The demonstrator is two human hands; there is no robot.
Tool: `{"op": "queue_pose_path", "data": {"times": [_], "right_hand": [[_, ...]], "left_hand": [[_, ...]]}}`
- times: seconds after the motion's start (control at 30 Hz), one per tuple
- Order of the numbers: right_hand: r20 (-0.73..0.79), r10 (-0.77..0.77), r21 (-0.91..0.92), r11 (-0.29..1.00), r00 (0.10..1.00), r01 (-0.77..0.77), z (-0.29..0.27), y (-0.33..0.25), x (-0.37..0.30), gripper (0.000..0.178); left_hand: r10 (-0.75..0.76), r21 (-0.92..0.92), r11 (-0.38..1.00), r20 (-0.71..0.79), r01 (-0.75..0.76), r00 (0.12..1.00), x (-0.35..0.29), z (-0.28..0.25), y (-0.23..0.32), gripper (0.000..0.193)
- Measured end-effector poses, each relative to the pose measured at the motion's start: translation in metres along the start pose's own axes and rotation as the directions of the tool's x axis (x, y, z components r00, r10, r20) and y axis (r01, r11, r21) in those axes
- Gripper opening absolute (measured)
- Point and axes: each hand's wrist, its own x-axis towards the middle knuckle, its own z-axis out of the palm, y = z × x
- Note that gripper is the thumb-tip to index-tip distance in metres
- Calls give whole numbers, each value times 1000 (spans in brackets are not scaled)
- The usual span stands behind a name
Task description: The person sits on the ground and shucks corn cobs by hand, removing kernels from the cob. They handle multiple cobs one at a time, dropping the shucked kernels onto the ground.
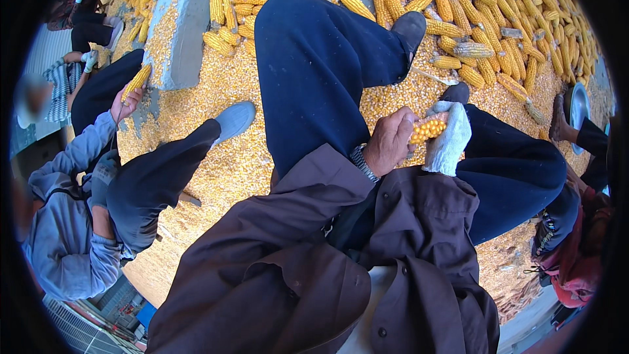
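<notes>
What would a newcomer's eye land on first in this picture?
Probably the big heap of yellow corn cobs filling the top and upper right. Next, right of centre, the person's bare left hand and white-gloved right hand grip a partly shelled cob. Loose kernels spread thickly below the heap, to the left of centre.

Ribbed sheeting (47,47) shows left of a grey block (188,39).

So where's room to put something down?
Maybe below the co-worker's blue shoe, beside the left navy trouser leg, where only loose kernels show. It's crowded at the top, with heaped corn cobs, and where the left hand and gloved right hand grip a cob.
</notes>
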Motion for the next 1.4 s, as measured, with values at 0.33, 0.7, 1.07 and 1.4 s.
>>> {"op": "queue_pose_path", "data": {"times": [0.33, 0.7, 1.07, 1.4], "right_hand": [[-10, 3, -79, 997, 1000, -4, 1, -3, -4, 30], [-41, -98, -364, 928, 994, 77, -1, -2, -6, 33], [46, 35, -222, 975, 998, -24, 8, -14, -25, 29], [462, 78, -423, 895, 884, 142, 5, -39, -47, 21]], "left_hand": [[70, -31, 997, 75, -68, 995, 4, 0, -8, 27], [-76, -216, 971, 122, 101, 990, 13, -9, -16, 28], [123, -270, 944, -245, -189, 962, 14, -7, -7, 24], [329, 97, 944, -347, -315, 879, 25, -11, -6, 18]]}}
